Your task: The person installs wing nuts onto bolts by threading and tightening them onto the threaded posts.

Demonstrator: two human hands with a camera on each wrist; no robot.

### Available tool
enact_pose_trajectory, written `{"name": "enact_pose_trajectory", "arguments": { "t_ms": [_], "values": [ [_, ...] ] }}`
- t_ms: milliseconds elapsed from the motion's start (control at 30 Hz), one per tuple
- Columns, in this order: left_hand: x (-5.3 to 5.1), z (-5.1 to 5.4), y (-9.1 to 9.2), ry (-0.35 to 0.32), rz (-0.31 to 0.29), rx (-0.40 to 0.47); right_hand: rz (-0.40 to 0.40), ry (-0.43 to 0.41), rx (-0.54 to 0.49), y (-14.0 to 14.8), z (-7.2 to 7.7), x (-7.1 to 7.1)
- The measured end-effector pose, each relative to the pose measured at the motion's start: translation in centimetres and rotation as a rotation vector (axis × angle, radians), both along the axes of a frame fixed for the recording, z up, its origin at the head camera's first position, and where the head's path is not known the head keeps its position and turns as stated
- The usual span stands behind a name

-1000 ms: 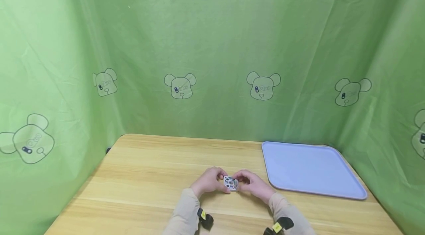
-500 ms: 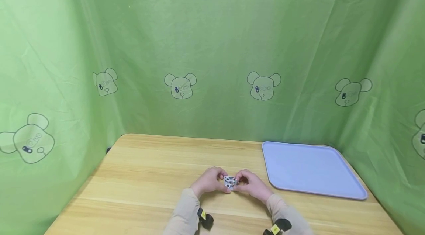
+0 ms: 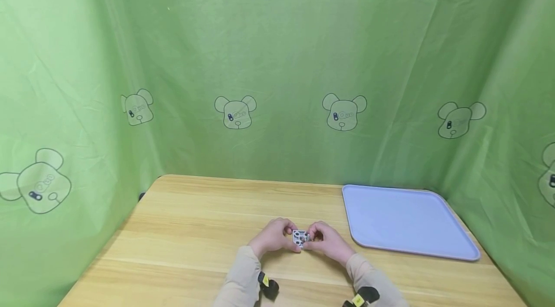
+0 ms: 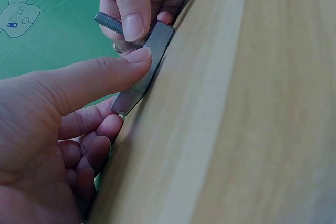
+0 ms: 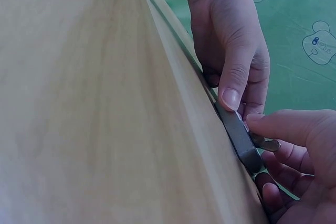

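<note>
A small square metal plate [image 3: 297,239] with round holes is between both hands at the table's front middle. My left hand [image 3: 274,237] grips its left side, thumb on the near edge and fingers at the far edge. In the left wrist view the plate [image 4: 159,40] is seen edge-on, just at the wood surface. A threaded bolt [image 4: 109,23] with a flat wing-like metal end [image 5: 270,145] stands at the plate's upper face. My right hand [image 3: 330,240] pinches this bolt between thumb and fingertips at the plate's right side. Fingers hide part of the bolt where it meets the plate.
A light blue tray [image 3: 403,220] lies at the right back of the wooden table [image 3: 195,230]. Green printed curtains [image 3: 286,56] hang around the back and sides. Each wrist wears a black camera strap.
My right hand has shifted slightly left and its fingers have changed position on the bolt, with the thumb now further over the plate. The left hand and plate stay nearly still.
</note>
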State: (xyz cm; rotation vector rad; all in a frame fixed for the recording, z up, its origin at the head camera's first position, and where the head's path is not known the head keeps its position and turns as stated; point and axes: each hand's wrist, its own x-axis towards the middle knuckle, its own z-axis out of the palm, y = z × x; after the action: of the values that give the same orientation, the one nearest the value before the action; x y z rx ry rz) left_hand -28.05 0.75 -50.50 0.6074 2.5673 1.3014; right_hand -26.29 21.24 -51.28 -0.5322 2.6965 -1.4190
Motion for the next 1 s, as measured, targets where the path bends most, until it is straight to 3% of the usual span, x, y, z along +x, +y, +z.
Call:
{"name": "enact_pose_trajectory", "arguments": {
  "t_ms": [667,833,1000],
  "values": [
    [-0.3,-0.4,0.0,0.005,-0.008,-0.001,-0.007,0.002,-0.015,-0.1,0.3,0.2],
    [-0.4,-0.4,0.0,0.006,-0.006,-0.003,0.062,0.015,-0.036,0.4,0.0,-0.1],
    [-0.3,-0.3,0.1,0.009,-0.005,-0.006,0.151,-0.048,-0.109,1.4,-0.1,-0.4]
  ]
}}
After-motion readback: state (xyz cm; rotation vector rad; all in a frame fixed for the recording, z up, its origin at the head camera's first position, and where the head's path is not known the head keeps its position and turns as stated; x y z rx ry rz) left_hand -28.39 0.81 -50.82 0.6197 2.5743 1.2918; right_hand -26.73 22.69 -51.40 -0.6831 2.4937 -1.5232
